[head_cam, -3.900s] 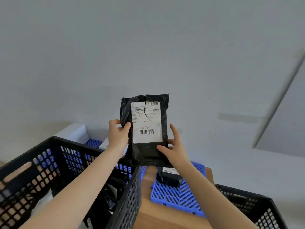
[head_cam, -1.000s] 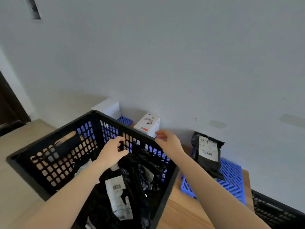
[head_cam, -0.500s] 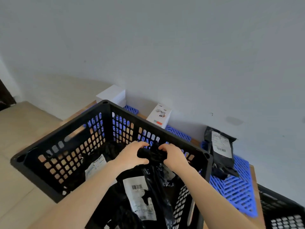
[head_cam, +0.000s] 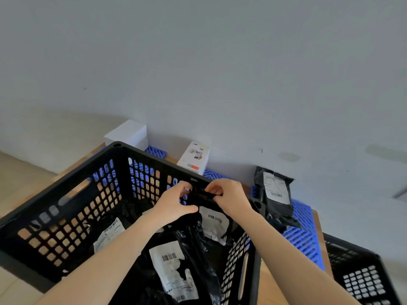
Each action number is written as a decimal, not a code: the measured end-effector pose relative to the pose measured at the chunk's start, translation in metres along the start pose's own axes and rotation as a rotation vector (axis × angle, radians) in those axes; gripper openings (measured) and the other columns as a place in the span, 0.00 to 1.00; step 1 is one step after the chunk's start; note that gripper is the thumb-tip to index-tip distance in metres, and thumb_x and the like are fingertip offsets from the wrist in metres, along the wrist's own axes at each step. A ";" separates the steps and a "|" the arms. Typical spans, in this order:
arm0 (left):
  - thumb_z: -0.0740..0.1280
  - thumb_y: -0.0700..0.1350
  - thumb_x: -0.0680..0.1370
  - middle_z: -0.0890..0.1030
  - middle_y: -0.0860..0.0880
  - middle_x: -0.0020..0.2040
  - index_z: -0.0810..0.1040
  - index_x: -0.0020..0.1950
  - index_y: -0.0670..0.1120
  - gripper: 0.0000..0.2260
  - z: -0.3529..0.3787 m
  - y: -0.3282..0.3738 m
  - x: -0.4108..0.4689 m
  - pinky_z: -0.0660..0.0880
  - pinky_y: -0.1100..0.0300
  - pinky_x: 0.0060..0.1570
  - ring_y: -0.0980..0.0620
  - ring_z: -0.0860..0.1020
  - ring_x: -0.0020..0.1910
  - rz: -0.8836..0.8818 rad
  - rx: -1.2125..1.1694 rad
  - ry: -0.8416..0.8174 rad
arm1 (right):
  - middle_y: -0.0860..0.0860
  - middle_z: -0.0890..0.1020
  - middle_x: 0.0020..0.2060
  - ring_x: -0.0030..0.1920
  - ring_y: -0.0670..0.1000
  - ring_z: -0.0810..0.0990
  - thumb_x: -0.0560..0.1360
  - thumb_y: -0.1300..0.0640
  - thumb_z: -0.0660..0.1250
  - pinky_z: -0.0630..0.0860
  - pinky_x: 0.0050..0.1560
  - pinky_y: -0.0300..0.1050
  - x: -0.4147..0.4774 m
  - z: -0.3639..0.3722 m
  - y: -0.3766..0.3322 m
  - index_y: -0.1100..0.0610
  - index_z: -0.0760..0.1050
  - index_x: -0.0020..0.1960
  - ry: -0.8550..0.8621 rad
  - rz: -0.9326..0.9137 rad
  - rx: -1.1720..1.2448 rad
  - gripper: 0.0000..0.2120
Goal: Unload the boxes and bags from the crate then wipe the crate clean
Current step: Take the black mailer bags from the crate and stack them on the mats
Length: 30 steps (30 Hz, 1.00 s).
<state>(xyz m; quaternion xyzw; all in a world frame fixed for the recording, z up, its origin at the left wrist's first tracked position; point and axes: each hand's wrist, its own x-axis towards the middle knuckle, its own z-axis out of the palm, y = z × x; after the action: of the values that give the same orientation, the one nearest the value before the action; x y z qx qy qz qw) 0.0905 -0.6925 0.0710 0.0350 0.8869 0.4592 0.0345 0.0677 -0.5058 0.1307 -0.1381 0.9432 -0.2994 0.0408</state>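
A black perforated crate [head_cam: 66, 208] fills the lower left and holds several black mailing bags with white labels. My left hand [head_cam: 174, 203] and my right hand [head_cam: 231, 199] both grip the top edge of one black bag [head_cam: 211, 221], lifted to the crate's far rim. Another labelled bag [head_cam: 174, 269] lies lower in the crate. Outside it, a black bag [head_cam: 275, 194] leans against the wall on a blue plastic grid [head_cam: 301, 234]. A white printed box [head_cam: 193, 158] and a plain white box [head_cam: 127, 134] stand by the wall.
The crate rests on a wooden table [head_cam: 268, 287] against a grey wall. A second black crate [head_cam: 361, 276] sits at the lower right, past the blue grid. Pale floor shows at the left.
My hands closed on a bag inside the crate and raised it toward the far rim. Earlier I held another bag up; it now leans on the wall at the right.
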 end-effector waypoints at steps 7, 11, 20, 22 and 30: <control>0.78 0.49 0.68 0.77 0.61 0.50 0.68 0.57 0.54 0.24 0.010 0.031 0.002 0.68 0.72 0.42 0.66 0.75 0.50 -0.012 -0.072 0.067 | 0.45 0.84 0.40 0.42 0.41 0.80 0.67 0.74 0.62 0.73 0.47 0.28 -0.007 -0.058 -0.009 0.55 0.83 0.44 0.177 -0.089 0.127 0.18; 0.77 0.49 0.70 0.77 0.60 0.50 0.67 0.58 0.56 0.23 0.024 0.053 -0.002 0.69 0.71 0.42 0.67 0.75 0.48 0.003 -0.069 0.137 | 0.42 0.81 0.36 0.37 0.33 0.77 0.67 0.76 0.62 0.69 0.42 0.21 -0.016 -0.094 -0.003 0.56 0.82 0.42 0.276 -0.124 0.227 0.17; 0.70 0.46 0.77 0.78 0.54 0.43 0.68 0.46 0.60 0.13 0.037 0.135 0.002 0.72 0.65 0.37 0.57 0.77 0.40 0.137 -0.105 0.504 | 0.46 0.81 0.50 0.47 0.43 0.78 0.73 0.66 0.66 0.70 0.44 0.27 -0.030 -0.164 0.034 0.53 0.80 0.52 0.415 -0.187 0.302 0.13; 0.69 0.44 0.78 0.78 0.53 0.43 0.67 0.47 0.58 0.12 0.037 0.154 0.006 0.73 0.65 0.37 0.56 0.76 0.40 0.180 -0.095 0.559 | 0.44 0.77 0.56 0.53 0.43 0.75 0.76 0.60 0.66 0.69 0.47 0.29 -0.035 -0.175 0.048 0.49 0.77 0.59 0.457 -0.191 0.321 0.13; 0.68 0.44 0.78 0.76 0.52 0.42 0.65 0.51 0.55 0.13 0.065 0.223 0.031 0.74 0.59 0.36 0.55 0.76 0.38 0.236 -0.065 0.676 | 0.37 0.75 0.53 0.52 0.38 0.76 0.77 0.49 0.65 0.76 0.51 0.40 -0.075 -0.199 0.108 0.38 0.64 0.67 0.494 -0.113 0.661 0.21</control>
<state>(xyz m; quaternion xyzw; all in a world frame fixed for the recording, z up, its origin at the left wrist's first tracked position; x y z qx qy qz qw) 0.0730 -0.5084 0.2149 -0.0178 0.8230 0.4737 -0.3131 0.0829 -0.2902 0.2306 -0.0933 0.7688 -0.6118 -0.1612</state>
